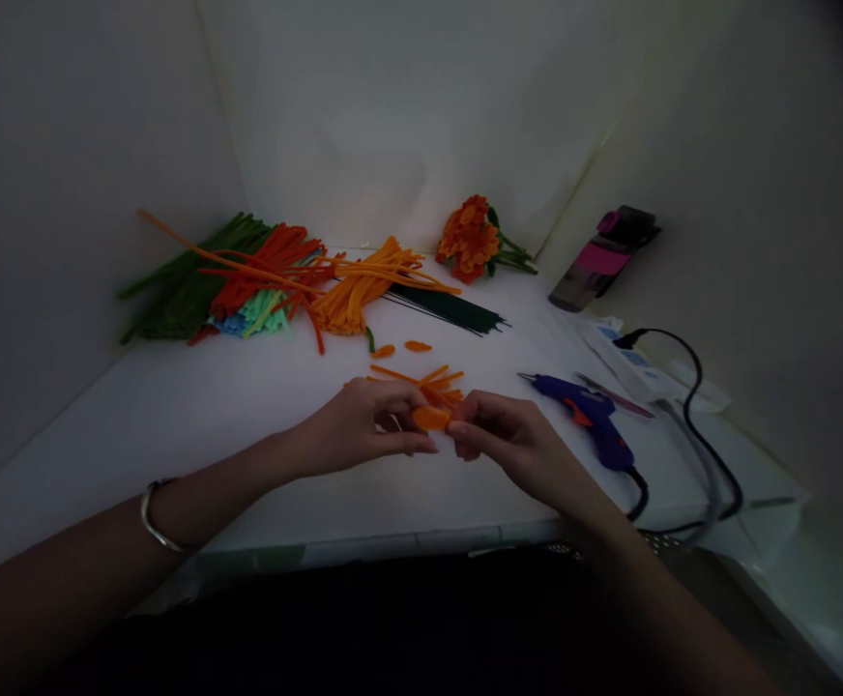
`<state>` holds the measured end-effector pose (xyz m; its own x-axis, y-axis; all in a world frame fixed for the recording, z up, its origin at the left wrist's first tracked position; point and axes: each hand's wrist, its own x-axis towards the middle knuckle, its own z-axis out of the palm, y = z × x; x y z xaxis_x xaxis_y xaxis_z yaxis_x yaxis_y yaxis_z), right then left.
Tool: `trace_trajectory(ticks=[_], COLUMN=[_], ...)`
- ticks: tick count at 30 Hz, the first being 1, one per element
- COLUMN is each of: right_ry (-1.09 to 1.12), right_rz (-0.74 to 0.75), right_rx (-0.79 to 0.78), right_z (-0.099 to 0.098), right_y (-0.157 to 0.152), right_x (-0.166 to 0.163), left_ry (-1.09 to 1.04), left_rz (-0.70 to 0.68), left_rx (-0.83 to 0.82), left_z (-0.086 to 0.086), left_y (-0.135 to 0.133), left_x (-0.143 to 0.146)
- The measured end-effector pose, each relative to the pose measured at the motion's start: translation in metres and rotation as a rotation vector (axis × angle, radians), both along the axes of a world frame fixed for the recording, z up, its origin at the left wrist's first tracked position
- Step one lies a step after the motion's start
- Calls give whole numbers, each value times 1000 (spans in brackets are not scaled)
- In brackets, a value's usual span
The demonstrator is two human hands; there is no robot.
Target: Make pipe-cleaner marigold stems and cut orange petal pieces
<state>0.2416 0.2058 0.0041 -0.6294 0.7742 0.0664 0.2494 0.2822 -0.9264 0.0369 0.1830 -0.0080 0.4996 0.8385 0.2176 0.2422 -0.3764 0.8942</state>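
In the head view, a small orange pipe-cleaner petal (431,419) is held between my two hands above the front of the table. My right hand (503,432) pinches its right end between thumb and forefinger. At the petal's left end, the curled fingers of my left hand (367,420) close around it, with the thumb lower down. Just behind my hands lie loose orange pipe-cleaner pieces (439,387), partly hidden by them. Two more orange petals, a left one (383,352) and a right one (418,346), rest farther back.
Pipe-cleaner bundles lie at the back left: green (200,285), red (266,266), orange (363,290). Dark green stems (454,309) and an orange flower bunch (471,242) are behind. To the right are a blue glue gun (588,416), tweezers (617,394), a power strip (628,358) and a bottle (599,261).
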Motion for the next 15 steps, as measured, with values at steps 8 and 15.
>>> trace_trajectory(ticks=[8,15], right_ry=[-214,-194], right_rz=[-42,-24], right_rx=[402,360], right_z=[14,13], right_y=[-11,-14], right_x=[3,0], left_ry=[109,158], left_rz=[186,195], left_rx=[689,896], left_z=[-8,-7], left_y=[0,1], left_x=[-4,-3])
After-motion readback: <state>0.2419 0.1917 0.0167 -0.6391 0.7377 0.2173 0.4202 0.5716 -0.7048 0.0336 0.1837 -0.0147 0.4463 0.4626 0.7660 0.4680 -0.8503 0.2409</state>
